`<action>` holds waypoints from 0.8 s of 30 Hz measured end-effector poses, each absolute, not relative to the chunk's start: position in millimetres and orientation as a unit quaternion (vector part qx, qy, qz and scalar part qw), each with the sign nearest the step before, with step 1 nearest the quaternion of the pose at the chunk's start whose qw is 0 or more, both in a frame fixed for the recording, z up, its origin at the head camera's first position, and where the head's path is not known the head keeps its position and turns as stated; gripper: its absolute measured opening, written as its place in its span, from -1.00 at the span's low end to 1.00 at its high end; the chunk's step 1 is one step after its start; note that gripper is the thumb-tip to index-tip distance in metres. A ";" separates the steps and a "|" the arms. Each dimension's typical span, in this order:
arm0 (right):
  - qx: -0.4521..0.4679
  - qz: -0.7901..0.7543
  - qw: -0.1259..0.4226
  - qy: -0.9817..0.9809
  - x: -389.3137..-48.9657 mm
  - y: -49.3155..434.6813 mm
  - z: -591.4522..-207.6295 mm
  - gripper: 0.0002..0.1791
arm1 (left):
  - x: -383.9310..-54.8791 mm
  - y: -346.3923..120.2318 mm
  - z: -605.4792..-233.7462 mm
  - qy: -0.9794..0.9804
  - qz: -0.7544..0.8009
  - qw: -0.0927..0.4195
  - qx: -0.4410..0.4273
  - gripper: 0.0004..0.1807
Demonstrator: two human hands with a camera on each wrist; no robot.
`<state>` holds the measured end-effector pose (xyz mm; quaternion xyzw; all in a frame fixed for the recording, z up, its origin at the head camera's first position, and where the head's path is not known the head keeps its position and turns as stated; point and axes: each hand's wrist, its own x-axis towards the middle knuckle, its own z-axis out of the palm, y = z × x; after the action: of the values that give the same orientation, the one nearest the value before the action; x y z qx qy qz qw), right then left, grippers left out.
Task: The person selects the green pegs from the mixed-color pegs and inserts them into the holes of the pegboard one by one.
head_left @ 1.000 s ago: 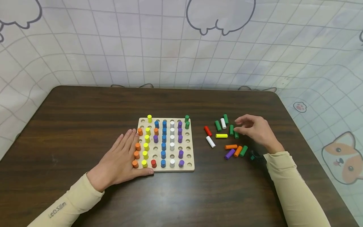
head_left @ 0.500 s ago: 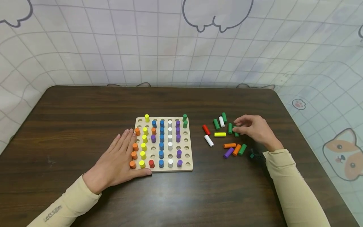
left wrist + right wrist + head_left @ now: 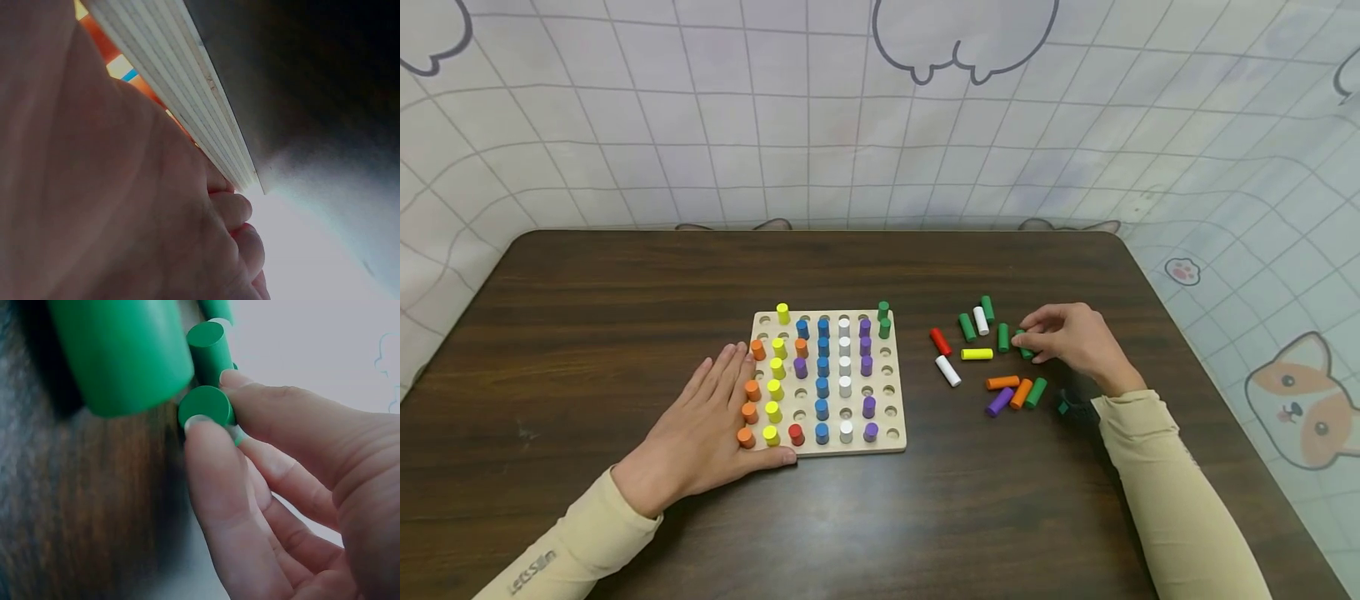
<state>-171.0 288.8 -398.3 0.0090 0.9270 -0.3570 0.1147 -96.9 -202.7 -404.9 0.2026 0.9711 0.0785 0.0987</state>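
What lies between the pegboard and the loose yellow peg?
A red peg and a white peg lie between the pegboard and the loose yellow peg, seen in the head view.

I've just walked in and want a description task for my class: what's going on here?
A person's left hand rests at the left edge of a pale, square wooden pegboard. Their right hand pinches a green cylindrical peg among loose, mixed-colour cylindrical pegs on the dark wood-grain table, right of the board. The board is partly filled; its rightmost column has two upright green pegs at the far end, with empty holes below.
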 end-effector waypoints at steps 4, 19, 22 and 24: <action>0.017 -0.359 0.123 0.925 -170.2 287.4 -396.9 -0.54 | -96.5 -202.9 -405.1 0.971 0.081 0.101 0.201 0.49; 0.033 -0.352 0.141 0.925 -169.9 287.5 -395.1 -0.51 | -95.9 -202.9 -403.6 0.971 0.084 0.102 0.201 0.49; 0.030 -0.354 0.144 0.923 -168.4 287.5 -393.0 -0.52 | -95.7 -202.9 -403.5 0.971 0.084 0.100 0.201 0.49; 0.029 -0.359 0.147 0.921 -167.5 287.2 -391.3 -0.52 | -95.7 -202.9 -403.3 0.971 0.083 0.100 0.201 0.49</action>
<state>-167.5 287.2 -391.3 0.0290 0.9211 -0.3595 0.1469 -95.7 -202.9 -403.3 0.2009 0.9709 0.0834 0.1000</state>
